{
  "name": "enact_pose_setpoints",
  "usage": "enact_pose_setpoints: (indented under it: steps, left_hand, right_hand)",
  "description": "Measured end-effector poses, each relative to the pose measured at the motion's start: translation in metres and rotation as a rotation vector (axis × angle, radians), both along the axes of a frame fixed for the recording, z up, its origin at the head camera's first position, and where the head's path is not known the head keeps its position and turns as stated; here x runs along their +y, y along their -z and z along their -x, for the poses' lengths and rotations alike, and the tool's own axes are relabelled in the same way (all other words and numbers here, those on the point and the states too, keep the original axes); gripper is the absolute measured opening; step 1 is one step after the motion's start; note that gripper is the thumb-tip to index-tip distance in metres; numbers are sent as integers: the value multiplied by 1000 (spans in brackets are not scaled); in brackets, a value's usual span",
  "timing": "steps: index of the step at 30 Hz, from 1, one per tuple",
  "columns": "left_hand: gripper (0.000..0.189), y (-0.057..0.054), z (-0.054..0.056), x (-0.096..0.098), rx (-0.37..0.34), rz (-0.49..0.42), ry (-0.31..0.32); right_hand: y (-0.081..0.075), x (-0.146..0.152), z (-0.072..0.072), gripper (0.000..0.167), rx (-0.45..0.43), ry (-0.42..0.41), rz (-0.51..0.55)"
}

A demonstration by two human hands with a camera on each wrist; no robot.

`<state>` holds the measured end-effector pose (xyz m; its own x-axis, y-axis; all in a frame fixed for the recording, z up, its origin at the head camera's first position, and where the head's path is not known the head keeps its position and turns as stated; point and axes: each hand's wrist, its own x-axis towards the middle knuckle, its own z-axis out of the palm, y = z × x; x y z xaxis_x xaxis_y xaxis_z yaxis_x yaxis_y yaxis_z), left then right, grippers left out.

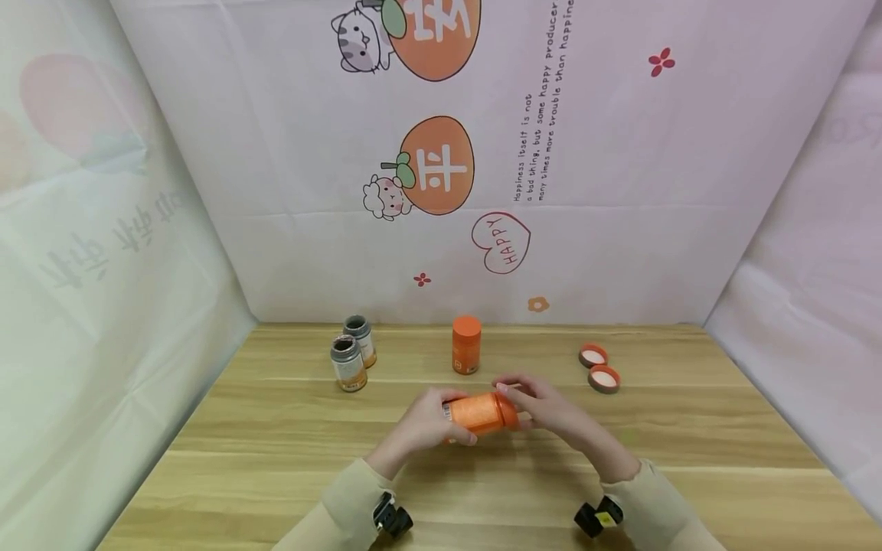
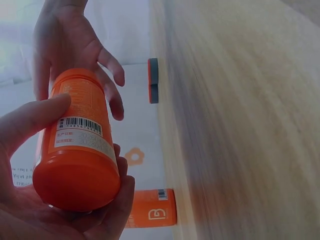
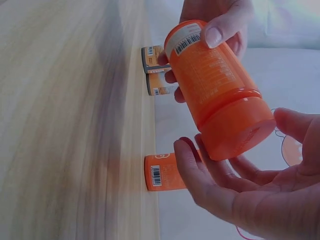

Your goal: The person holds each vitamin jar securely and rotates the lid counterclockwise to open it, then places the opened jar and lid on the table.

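An orange screw-cap bottle (image 1: 475, 413) lies tilted between the hands, its cap end to the right. The left hand (image 1: 429, 421) holds it around the body near the base, thumb over the barcode label (image 2: 80, 131) in the left wrist view. At the other end, the right hand (image 1: 547, 409) reaches around the orange cap (image 3: 237, 127) with loosely spread fingers. Its thumb tip is right at the cap's edge in the right wrist view, and a forefinger stands off to the side. The cap sits on the bottle.
Another capped orange bottle (image 1: 466, 348) stands upright behind the hands. Back left are two uncapped grey-necked jars (image 1: 349, 366) (image 1: 361, 340). Two orange-and-grey lids (image 1: 604, 379) (image 1: 592, 356) lie at the back right of the wooden table (image 1: 689, 459). A printed cloth (image 1: 586, 252) hangs behind.
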<state>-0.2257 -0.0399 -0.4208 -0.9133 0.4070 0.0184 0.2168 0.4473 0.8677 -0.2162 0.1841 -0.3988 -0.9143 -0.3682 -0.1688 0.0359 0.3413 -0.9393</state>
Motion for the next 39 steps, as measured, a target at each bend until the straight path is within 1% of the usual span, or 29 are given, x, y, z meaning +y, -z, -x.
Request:
enact_pose_setpoints:
  steps: [6, 12, 17, 25, 33, 39]
  left_hand:
    - [60, -1, -2, 3, 31, 19, -7]
    - [58, -3, -4, 6, 45, 20, -12]
    - [57, -4, -5, 6, 54, 22, -8]
    - [60, -5, -6, 6, 67, 29, -14]
    - [62, -6, -5, 5, 78, 34, -5]
    - [61, -6, -6, 4, 82, 42, -3]
  right_hand:
    - [1, -2, -1, 62, -27, 19, -26]
    - [2, -2, -2, 61, -50, 19, -20]
    - [3, -1, -2, 60, -30, 20, -26]
    - [0, -2, -5, 57, 6, 62, -77]
    - [-4, -1, -7, 54, 39, 36, -70]
    - [-2, -1, -8, 52, 45, 30, -48]
